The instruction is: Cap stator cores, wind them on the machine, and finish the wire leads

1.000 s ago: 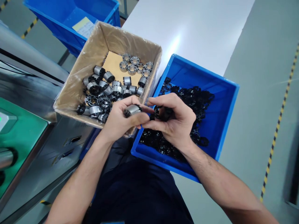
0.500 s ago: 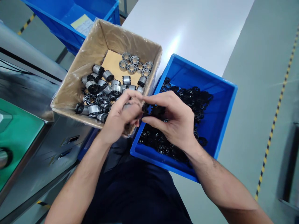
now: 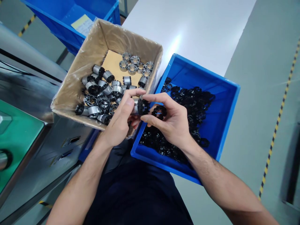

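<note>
My left hand (image 3: 119,120) is closed around a metal stator core (image 3: 135,107) whose right end carries a black toothed ring (image 3: 143,107). At that end, the thumb and index finger of my right hand (image 3: 172,118) press close to the black piece. A second black plastic ring (image 3: 159,112) sits inside the curl of my right fingers. Both hands are above the gap between a plastic-lined cardboard box (image 3: 70,90) and a blue bin (image 3: 228,115). Several metal stator cores (image 3: 93,111) lie in the box, many with black ends. Loose black rings (image 3: 194,98) are heaped in the bin.
A white table (image 3: 194,25) stretches away beyond the bin. Another blue bin (image 3: 58,18) with a paper label (image 3: 82,24) stands at the back left. Left of me is a machine with a green top (image 3: 21,134). Yellow-black tape (image 3: 278,115) marks the floor at right.
My left hand has turned, bringing the core and its black end into clear view. My right hand has shifted slightly left, and the ring within its fingers now shows.
</note>
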`<state>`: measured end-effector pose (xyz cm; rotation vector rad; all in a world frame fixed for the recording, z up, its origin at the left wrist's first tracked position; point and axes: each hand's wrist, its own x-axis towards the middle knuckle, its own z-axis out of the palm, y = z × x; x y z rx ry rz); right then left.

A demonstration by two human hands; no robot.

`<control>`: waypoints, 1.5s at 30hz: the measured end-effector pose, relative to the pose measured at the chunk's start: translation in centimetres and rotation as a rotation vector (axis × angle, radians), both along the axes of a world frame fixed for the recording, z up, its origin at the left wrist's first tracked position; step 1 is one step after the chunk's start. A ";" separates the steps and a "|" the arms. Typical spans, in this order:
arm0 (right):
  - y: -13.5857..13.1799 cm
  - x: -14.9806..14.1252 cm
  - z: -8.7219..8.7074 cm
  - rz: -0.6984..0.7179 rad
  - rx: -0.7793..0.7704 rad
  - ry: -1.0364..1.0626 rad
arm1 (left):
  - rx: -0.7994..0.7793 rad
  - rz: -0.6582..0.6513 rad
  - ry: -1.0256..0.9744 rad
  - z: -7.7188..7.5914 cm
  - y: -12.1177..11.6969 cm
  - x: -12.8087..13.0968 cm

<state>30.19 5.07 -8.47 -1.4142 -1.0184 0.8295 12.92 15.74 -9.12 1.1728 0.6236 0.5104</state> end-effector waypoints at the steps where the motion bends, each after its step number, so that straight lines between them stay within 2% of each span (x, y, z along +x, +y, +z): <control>1: 0.0 0.0 0.1 -0.003 0.000 -0.015 | -0.002 -0.004 -0.006 0.0 0.1 0.0; 5: 0.0 0.3 0.1 -0.023 0.017 -0.080 | -0.006 -0.028 -0.017 0.2 0.3 -0.3; 10: 0.1 0.1 -0.8 -0.052 0.152 -0.112 | 0.038 -0.105 0.010 0.2 0.3 -0.5; 13: 0.5 0.2 -0.8 -0.025 0.181 -0.146 | 0.169 -0.125 -0.027 0.1 0.3 -0.2; 16: 0.5 1.8 0.4 0.068 0.092 -0.238 | 0.391 -0.069 0.027 0.3 0.9 -0.3; 19: -1.1 4.9 1.4 0.109 -0.071 -0.408 | 0.723 0.124 0.251 0.6 2.8 -1.9; 22: -4.4 7.4 0.7 0.182 -0.247 -0.651 | 0.942 0.347 0.547 0.8 5.4 -4.6; 24: -6.9 7.7 -0.9 0.280 -0.379 -0.788 | 1.007 0.379 0.812 0.8 6.7 -6.1; 27: -10.0 6.6 -3.4 0.410 -0.538 -0.897 | 1.066 0.274 1.147 1.1 7.0 -6.7; 29: -11.4 5.6 -4.3 0.438 -0.575 -0.930 | 1.108 0.258 1.190 1.7 6.6 -5.7; 31: -12.3 5.0 -4.6 0.444 -0.596 -0.955 | 1.159 0.272 1.135 2.4 6.6 -3.8; 33: -12.7 4.6 -4.4 0.449 -0.619 -0.982 | 1.192 0.236 1.077 2.9 7.6 -1.1; 35: -12.9 4.2 -4.1 0.463 -0.638 -1.010 | 1.190 0.124 1.071 3.0 9.7 2.0; 37: -13.0 3.7 -3.9 0.488 -0.652 -1.037 | 1.151 -0.026 1.122 2.8 12.3 5.2; 40: -12.8 2.8 -3.8 0.516 -0.667 -1.063 | 1.052 -0.159 1.195 1.8 15.7 8.7; 45: -12.3 3.1 -3.2 0.526 -0.656 -1.002 | 0.977 -0.245 1.203 0.2 18.2 11.0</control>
